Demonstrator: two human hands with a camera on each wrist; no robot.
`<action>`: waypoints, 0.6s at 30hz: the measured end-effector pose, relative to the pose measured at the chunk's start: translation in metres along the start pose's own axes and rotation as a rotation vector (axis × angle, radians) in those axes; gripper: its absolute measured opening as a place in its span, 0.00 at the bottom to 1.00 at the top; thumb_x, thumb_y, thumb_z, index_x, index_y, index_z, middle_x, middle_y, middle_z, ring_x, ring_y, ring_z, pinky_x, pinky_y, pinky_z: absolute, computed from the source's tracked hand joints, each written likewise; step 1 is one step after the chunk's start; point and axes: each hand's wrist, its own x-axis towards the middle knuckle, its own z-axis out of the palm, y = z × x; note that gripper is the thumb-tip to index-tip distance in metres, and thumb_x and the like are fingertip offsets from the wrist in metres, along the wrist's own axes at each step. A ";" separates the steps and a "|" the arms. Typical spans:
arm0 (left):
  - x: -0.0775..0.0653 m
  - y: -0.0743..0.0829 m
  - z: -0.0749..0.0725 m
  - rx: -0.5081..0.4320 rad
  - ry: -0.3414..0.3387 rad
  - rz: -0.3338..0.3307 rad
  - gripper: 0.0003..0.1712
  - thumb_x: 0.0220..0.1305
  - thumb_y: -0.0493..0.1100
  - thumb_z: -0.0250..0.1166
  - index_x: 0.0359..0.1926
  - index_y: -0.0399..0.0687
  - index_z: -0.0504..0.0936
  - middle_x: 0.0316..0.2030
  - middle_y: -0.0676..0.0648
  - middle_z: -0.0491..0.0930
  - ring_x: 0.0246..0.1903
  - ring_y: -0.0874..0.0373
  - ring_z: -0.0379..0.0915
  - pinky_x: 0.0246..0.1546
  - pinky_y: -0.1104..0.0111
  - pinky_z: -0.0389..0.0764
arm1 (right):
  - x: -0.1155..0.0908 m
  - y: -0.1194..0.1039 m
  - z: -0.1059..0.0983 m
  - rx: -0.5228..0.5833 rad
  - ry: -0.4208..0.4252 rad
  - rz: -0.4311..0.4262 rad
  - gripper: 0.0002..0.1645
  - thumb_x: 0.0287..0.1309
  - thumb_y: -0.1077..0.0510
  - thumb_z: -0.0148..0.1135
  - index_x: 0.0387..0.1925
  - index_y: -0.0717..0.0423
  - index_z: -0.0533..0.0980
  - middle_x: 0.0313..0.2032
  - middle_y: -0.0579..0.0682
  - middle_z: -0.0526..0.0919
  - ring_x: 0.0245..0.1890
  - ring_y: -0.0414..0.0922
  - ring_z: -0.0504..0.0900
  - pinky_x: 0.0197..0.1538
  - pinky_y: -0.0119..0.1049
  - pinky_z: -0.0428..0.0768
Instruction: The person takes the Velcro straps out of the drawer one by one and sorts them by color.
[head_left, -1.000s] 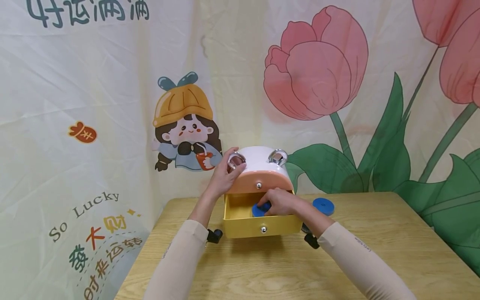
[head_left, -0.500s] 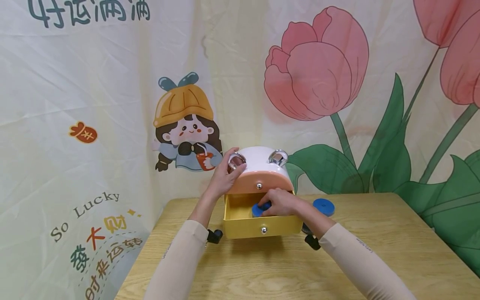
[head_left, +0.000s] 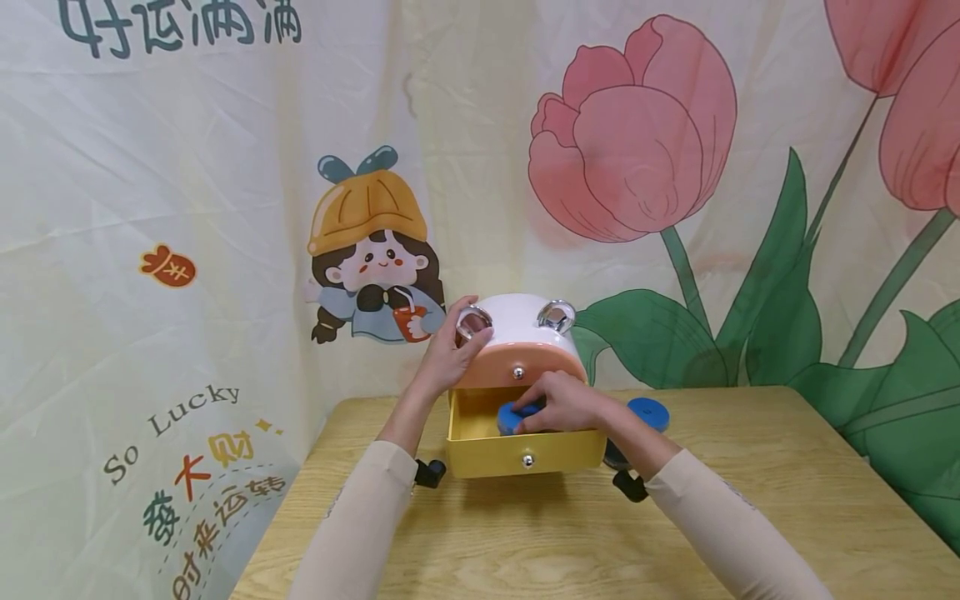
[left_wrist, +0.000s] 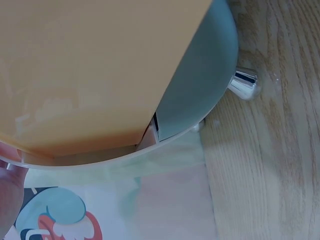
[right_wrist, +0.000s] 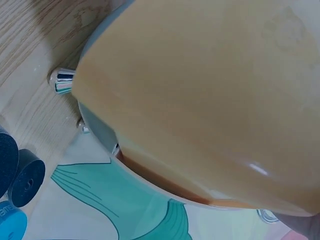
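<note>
A small drawer cabinet (head_left: 517, 315) with a white rounded top and two silver rings stands on the wooden table. My left hand (head_left: 447, 354) grips its upper left side, thumb in front of one ring and fingers behind it. The pink upper drawer (head_left: 487, 364) is in; the yellow lower drawer (head_left: 487, 457) is pulled out. Over that drawer, my right hand (head_left: 566, 402) holds a blue round roll (head_left: 508, 419) by its edge, part of it hidden by the fingers. Both wrist views are mostly filled by the orange-yellow drawer surface (left_wrist: 90, 75).
On the table (head_left: 720, 467), right of the cabinet, lies another blue roll (head_left: 647, 413). The right wrist view shows several rolls there, dark blue (right_wrist: 27, 177) and light blue (right_wrist: 12, 222). Silver feet (right_wrist: 62, 81) carry the cabinet. Behind hangs a printed cloth (head_left: 480, 167).
My right hand has risen slightly, and the blue roll has shifted a little left and up within the drawer opening. My left hand stays on the cabinet.
</note>
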 end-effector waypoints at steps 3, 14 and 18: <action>0.001 0.001 0.000 0.003 0.001 0.000 0.41 0.71 0.60 0.67 0.78 0.62 0.61 0.60 0.40 0.75 0.55 0.44 0.76 0.62 0.48 0.77 | -0.002 -0.003 -0.001 -0.008 0.020 -0.012 0.22 0.59 0.45 0.77 0.51 0.51 0.89 0.46 0.44 0.92 0.40 0.38 0.82 0.36 0.29 0.74; 0.001 0.002 0.001 0.015 0.008 0.024 0.40 0.71 0.58 0.67 0.78 0.61 0.61 0.58 0.41 0.76 0.54 0.45 0.77 0.60 0.49 0.79 | -0.013 -0.012 -0.008 0.039 0.139 -0.041 0.25 0.57 0.43 0.78 0.53 0.50 0.88 0.47 0.43 0.91 0.40 0.38 0.82 0.39 0.29 0.76; 0.000 0.001 0.001 0.013 0.010 0.025 0.40 0.71 0.58 0.67 0.78 0.61 0.61 0.58 0.40 0.77 0.54 0.44 0.77 0.59 0.48 0.80 | -0.015 -0.014 -0.011 0.041 0.152 -0.039 0.27 0.57 0.42 0.78 0.54 0.49 0.87 0.50 0.43 0.90 0.43 0.41 0.81 0.42 0.33 0.77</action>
